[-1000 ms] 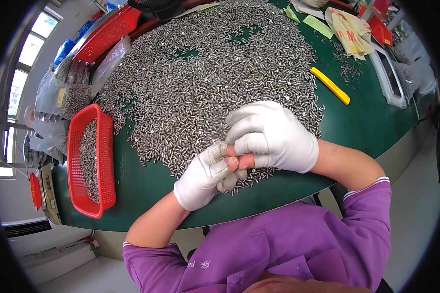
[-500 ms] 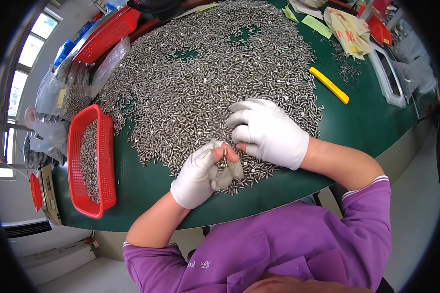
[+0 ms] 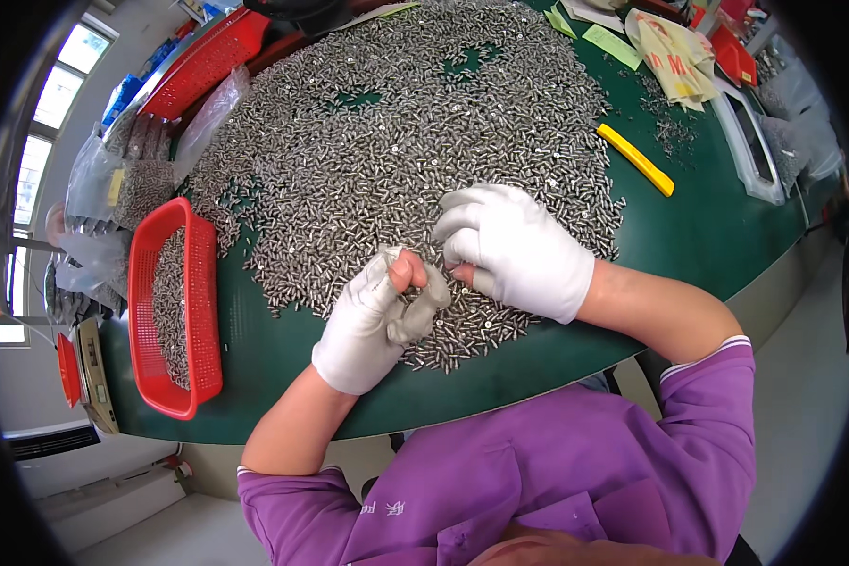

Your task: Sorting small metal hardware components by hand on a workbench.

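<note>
A wide, thin spread of small silvery metal pins, perhaps screws, covers much of the green tabletop. My left hand, in a white glove with bare thumb and index tips, is curled at the near edge of the spread. Its thumb and index tips are close together, and whatever lies between them is hidden. Just to the right, my right hand, gloved the same way, rests over the pins with bent fingers. Its bare thumb tip presses toward the index finger; anything pinched there cannot be made out.
At the left stands a red plastic basket partly filled with pins. A yellow bar-shaped tool lies right of the spread. Plastic bags of parts and another red basket are at the far left. A beige printed bag lies far right.
My left hand has moved slightly left and up and turned; the metal pins seen in its fingers no longer show. My right hand has shifted slightly left.
</note>
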A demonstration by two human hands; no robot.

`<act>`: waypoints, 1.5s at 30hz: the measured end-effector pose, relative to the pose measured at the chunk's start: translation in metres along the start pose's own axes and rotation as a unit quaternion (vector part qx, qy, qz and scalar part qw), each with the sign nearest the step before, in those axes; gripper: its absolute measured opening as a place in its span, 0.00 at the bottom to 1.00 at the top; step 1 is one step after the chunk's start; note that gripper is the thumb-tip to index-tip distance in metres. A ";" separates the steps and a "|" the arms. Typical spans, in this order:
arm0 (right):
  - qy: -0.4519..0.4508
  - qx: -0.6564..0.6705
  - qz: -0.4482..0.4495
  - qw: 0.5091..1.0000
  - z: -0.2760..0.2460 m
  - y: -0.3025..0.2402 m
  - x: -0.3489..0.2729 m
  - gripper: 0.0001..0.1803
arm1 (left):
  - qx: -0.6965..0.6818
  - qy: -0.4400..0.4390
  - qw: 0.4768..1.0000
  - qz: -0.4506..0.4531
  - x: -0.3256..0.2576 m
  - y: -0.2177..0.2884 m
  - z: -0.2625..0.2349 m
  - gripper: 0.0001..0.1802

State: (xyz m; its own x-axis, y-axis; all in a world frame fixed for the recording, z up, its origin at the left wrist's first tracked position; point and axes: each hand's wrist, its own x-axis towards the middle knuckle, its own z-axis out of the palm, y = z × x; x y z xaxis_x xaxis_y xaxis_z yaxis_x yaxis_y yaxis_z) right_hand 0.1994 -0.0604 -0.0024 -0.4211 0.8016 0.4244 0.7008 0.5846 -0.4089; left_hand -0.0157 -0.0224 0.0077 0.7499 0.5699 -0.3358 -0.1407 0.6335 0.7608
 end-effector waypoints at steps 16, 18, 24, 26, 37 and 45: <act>0.058 0.037 -0.105 0.992 -0.019 -0.006 0.006 0.13 | 0.160 -0.027 0.985 -0.063 -0.003 0.004 0.010 0.16; 0.064 0.072 -0.102 0.990 -0.018 -0.008 0.006 0.12 | 0.149 -0.036 0.986 -0.068 -0.003 0.002 0.008 0.16; -0.007 0.007 0.042 0.999 -0.021 -0.002 0.001 0.13 | 0.085 -0.042 0.995 -0.038 0.000 0.001 0.005 0.18; -0.030 -0.019 0.026 0.999 -0.013 0.001 -0.004 0.12 | 0.074 -0.024 0.996 -0.039 0.001 -0.004 0.004 0.18; 0.048 0.113 0.041 0.992 -0.006 0.002 -0.001 0.08 | 0.035 -0.032 0.999 -0.024 0.001 -0.002 0.000 0.18; -0.022 0.352 0.120 0.928 -0.011 -0.016 -0.001 0.08 | 0.089 -0.004 0.996 -0.019 -0.001 -0.008 0.011 0.13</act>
State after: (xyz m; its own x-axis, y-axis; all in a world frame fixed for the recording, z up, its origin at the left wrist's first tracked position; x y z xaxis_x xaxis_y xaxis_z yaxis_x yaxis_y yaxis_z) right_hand 0.1950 -0.0724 0.0125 -0.3356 0.9148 0.2247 0.2340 0.3120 -0.9208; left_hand -0.0082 -0.0340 0.0086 0.7583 0.5421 -0.3621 0.0045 0.5511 0.8344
